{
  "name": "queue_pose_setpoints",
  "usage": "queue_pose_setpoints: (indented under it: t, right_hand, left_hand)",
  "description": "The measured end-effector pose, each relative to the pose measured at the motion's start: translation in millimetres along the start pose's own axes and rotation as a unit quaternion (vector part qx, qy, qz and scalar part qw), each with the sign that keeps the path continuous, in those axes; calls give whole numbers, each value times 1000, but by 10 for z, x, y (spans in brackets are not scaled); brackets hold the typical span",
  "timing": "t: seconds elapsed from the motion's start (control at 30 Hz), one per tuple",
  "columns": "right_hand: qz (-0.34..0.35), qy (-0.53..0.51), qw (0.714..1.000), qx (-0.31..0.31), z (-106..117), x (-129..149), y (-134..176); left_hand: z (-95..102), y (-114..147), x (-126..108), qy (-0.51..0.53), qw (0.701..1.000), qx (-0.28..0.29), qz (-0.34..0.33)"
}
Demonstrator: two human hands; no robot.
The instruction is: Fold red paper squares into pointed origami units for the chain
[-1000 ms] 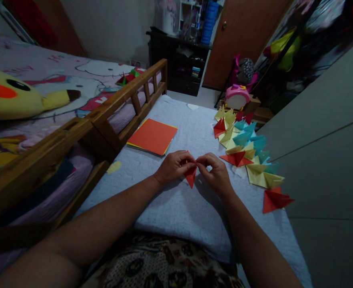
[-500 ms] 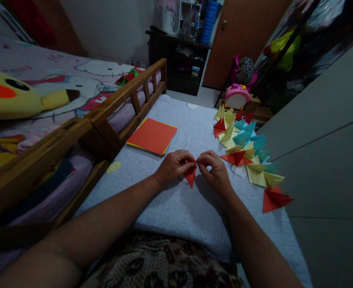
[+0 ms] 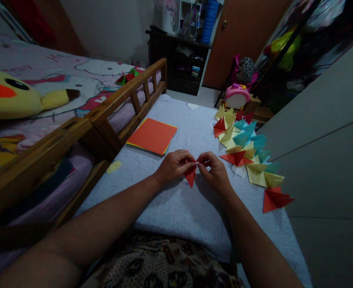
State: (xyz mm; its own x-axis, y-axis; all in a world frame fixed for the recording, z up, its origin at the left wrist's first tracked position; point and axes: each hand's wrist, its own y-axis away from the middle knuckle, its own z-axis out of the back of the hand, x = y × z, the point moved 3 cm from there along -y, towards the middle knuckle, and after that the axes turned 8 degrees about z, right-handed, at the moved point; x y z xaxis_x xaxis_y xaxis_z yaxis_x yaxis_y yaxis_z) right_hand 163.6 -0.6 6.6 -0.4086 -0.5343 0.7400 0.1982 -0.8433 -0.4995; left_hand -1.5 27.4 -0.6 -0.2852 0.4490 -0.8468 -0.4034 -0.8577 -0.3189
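Observation:
Between my two hands is a piece of folded red paper, with one pointed flap hanging downward. My left hand pinches its body between thumb and fingers. The thumb and fingertips of my right hand close on a thin red tip at the right end of the paper. Part of the folded shape is hidden behind my fingers. Beyond my left hand lies a stack of square paper, orange-red on top with yellow edges showing beneath. To the right, folded paper birds in red, yellow and blue sit in rows.
A pale blue cloth covers the surface under my hands. Along the left runs a wooden bed rail, with a yellow plush toy beyond it. A white cabinet borders the right side. At the back stands a dark shelf unit.
My right hand has shifted very slightly to the right, and a little more of the thin red tip shows between the hands. The left hand stays in place.

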Motion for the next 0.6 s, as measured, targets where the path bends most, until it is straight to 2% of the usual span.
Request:
queue_pose_setpoints:
  t: [0.33,0.6]
  right_hand:
    - [49,20,999,3,6,116,-34]
    - [37,32,999,3,7,91,-42]
  left_hand:
    - [6,-5,14,3,1000,3,7]
    - [7,-6,13,-7,1000,-1,10]
